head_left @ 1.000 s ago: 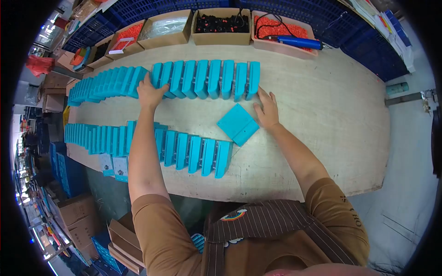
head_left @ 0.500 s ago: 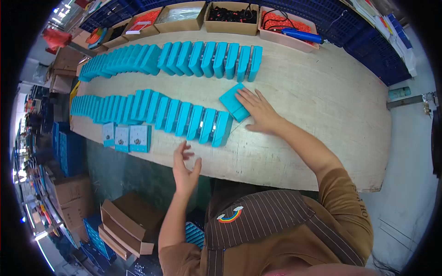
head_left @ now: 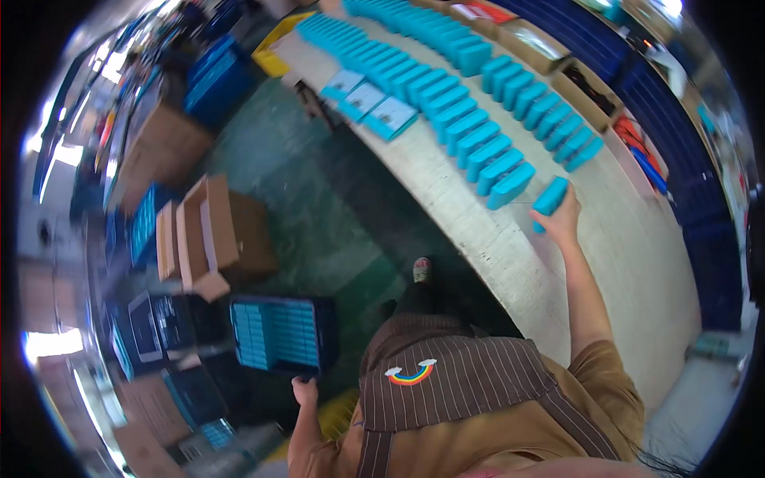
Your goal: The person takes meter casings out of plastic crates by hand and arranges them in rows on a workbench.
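Note:
My right hand [head_left: 562,219] grips a teal box [head_left: 551,196] that stands on its narrow side on the table, thumb on one face and fingers on the other. Beside it ends a row of upright teal boxes [head_left: 510,186], with a second row [head_left: 584,153] behind. My left hand [head_left: 304,391] is low by my side, its fingers curled at the near rim of a dark crate [head_left: 325,338] on the floor. Teal boxes [head_left: 295,333] lie stacked inside that crate. Three boxes with pale printed faces [head_left: 390,116] lie at the table's front edge.
The wooden table [head_left: 478,239] runs diagonally, its front edge beside me. Along its back stand cardboard trays [head_left: 532,44] and a pink bin [head_left: 633,163] with a blue tool [head_left: 649,170]. An open carton [head_left: 211,235] and other crates stand on the floor at left.
My view has swung left and down towards the floor. The box under my right hand has gone from lying flat to standing upright. My left hand has dropped from the table edge to the crate.

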### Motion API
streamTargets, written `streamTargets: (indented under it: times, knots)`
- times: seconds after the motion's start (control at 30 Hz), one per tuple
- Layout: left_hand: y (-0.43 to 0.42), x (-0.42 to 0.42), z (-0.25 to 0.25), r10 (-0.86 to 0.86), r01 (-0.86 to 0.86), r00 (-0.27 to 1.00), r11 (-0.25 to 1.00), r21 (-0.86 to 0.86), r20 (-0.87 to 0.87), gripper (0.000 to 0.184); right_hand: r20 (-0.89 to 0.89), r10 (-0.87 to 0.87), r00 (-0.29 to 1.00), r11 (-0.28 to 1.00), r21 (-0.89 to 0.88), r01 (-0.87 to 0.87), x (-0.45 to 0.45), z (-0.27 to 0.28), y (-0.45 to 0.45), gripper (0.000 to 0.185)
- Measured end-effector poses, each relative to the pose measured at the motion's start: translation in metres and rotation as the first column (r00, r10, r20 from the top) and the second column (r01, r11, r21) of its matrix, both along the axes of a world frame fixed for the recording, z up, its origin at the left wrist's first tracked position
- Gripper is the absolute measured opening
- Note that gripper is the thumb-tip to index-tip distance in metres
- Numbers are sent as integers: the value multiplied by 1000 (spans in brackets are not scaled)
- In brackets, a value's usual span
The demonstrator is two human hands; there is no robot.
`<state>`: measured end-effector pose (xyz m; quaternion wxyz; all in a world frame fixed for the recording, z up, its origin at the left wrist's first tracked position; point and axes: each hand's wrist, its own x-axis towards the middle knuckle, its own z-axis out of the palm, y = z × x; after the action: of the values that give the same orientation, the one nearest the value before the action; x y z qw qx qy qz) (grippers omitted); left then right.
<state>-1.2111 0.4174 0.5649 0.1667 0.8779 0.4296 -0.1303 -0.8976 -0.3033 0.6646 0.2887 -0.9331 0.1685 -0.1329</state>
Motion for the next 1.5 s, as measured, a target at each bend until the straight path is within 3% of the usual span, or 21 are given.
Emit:
streamTargets:
  times: [0.07,0.13,0.17,0.2,0.27,0.3,0.37,0.5,0.63,0.73,0.83,0.93,1.0,1.07,1.1,1.17,1.2,1.23,1.33,1.47,1.5]
  knots:
    - [24,-93,-33,273,-280,950,960,-23,-151,46,130,-22,991,979,206,-5,-12,-19,21,109]
    - [-7,-118,-3,459,-552,833,731,-402,-309,32,229,-27,973,933,355,-58,-18,-46,42,111]
    - [-19,-126,-10,550,-633,773,633,-446,-317,21,258,-28,966,924,376,-74,-12,-58,48,112]
    - [-29,-144,-49,594,-505,799,574,-645,-97,20,302,-30,953,916,389,-95,-8,-71,57,114]
    - [-47,-113,-20,238,-400,912,689,-605,-333,35,353,-31,935,906,405,-122,-2,-78,65,115]
    - [-66,-110,-24,151,-198,979,856,-478,-135,47,385,-31,922,907,398,-136,1,-80,68,116]
    - [-76,-86,-4,206,-252,967,677,-691,-150,55,393,-20,919,924,357,-133,9,-81,76,117]
    - [-62,-108,-23,368,-350,921,642,-682,-126,54,265,-57,963,965,263,-15,3,-101,64,121]
    - [-38,-166,-49,564,-615,761,473,-631,-319,51,89,-130,987,990,57,126,3,-126,43,124]
    - [-12,-213,-112,681,-695,600,185,-695,-419,49,148,-285,947,959,61,278,-15,-121,98,110]
    - [27,-207,-143,625,-709,631,225,-668,-459,48,135,-441,887,870,-179,460,-32,-101,191,82]
    - [100,-183,-201,602,-628,710,304,-717,-367,51,-58,157,986,983,109,-150,-27,-139,304,53]
    - [162,-170,-253,627,-538,747,375,-755,-221,51,-378,415,828,910,192,-369,-19,-149,426,42]
    - [240,-132,-295,691,-508,719,449,-735,-75,46,-533,686,496,705,318,-633,-1,-191,559,37]
    - [280,-123,-331,718,-445,693,498,-744,66,44,-578,747,329,587,340,-735,5,-207,632,38]
    - [363,-98,-375,657,-480,727,696,-535,202,45,-574,818,32,335,431,-838,24,-266,752,41]
    - [404,-78,-374,627,-497,747,747,-441,220,48,-592,805,-41,268,425,-865,32,-302,805,41]
    - [435,-61,-378,702,-559,670,691,-458,242,48,-584,807,-86,200,408,-891,37,-336,857,41]
    - [502,-38,-409,646,-647,762,762,8,50,61,-524,836,-162,8,306,-952,41,-422,1000,42]
    - [527,-20,-442,723,-729,684,681,-64,-96,71,-448,888,-102,8,237,-971,22,-494,1127,54]
    - [519,-20,-457,719,-719,695,695,2,16,72,-473,878,-78,2,167,-986,15,-514,1140,57]
